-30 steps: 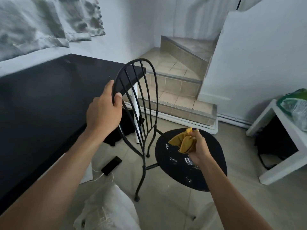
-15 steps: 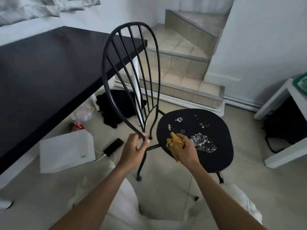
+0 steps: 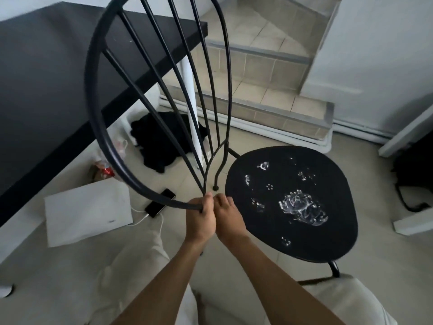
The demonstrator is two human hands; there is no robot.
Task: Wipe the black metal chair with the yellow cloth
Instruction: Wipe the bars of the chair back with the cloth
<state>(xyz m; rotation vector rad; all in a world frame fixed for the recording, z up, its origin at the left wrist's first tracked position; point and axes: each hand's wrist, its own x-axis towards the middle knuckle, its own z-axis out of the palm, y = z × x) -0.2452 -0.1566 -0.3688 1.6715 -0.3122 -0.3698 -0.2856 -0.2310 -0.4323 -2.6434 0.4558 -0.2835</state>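
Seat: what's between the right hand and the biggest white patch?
Head view: only bare black seat with one small cluster of droplets lies between the right hand and the biggest white patch.

Readable text: none in the frame.
White box (image 3: 86,212), lower left of the frame, on the floor: one small dark mark near its lower right corner, too small to read.
Red packaging (image 3: 106,171), left of centre, on the floor below the edge of the black bench (image 3: 46,78): pale print on the red, too blurred to make out a word or brand.
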